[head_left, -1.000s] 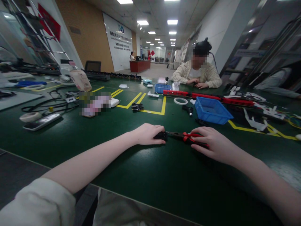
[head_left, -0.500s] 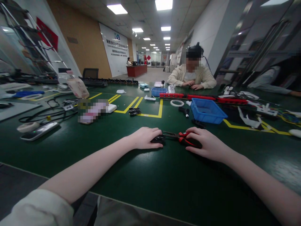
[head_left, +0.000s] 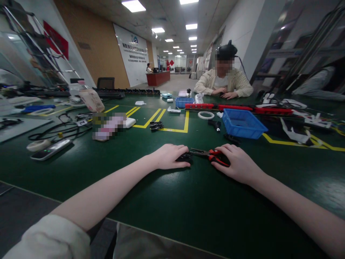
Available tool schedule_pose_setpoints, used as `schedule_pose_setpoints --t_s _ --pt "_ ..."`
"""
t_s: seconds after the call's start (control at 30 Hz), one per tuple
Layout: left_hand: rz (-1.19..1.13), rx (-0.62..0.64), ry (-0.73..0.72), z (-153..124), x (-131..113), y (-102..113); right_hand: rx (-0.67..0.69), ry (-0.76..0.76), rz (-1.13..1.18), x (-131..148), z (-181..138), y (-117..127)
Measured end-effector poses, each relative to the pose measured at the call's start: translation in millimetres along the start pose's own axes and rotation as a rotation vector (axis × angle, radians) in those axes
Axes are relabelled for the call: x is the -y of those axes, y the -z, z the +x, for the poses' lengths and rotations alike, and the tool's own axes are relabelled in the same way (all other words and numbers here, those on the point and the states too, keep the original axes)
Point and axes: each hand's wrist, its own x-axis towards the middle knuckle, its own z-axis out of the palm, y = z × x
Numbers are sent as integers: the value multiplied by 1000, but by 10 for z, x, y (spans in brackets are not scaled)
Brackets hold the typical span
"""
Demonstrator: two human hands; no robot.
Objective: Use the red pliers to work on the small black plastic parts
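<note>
My left hand (head_left: pixel 172 157) lies low over the table, its fingers wrapped round a small, shiny black bundle (head_left: pixel 184 157). Most of that bundle is hidden under the fingers; it may be a coil of cable. My right hand (head_left: pixel 238 162) grips needle-nose pliers (head_left: pixel 212 154) with red and black handles. The pliers point left, and their jaw tips are just beside the right end of the bundle. Whether the tips touch it, I cannot tell. Farther forward on the green table (head_left: pixel 172 201), a similar black bundle (head_left: pixel 156 126) lies by yellow tape.
Ahead on the right stand a blue bin (head_left: pixel 242 126) and a black angled object (head_left: pixel 214 125). A white ring (head_left: pixel 206 115) lies near a red strip (head_left: pixel 234 108). At left are a phone (head_left: pixel 110 126), a bottle (head_left: pixel 91 99) and black cables (head_left: pixel 59 131). A person (head_left: pixel 223 77) sits opposite.
The whole view has shifted slightly, carrying the table items with it. The handles of the pliers look a little farther apart. Both hands keep their holds.
</note>
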Motion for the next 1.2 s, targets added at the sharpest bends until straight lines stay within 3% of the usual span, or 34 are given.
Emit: schedule_pose_setpoints --t_s 0.47,0.6,1.07,1.2 --pt "-48 23 20 2 9 4 -68 126 4 -29 0 35" --pt "-68 25 12 1 9 6 -124 118 -53 -69 9 21" --pt "-38 17 9 3 7 4 -43 109 -52 29 7 61" --pt "-31 17 -12 -5 13 20 -118 138 -55 28 1 78"
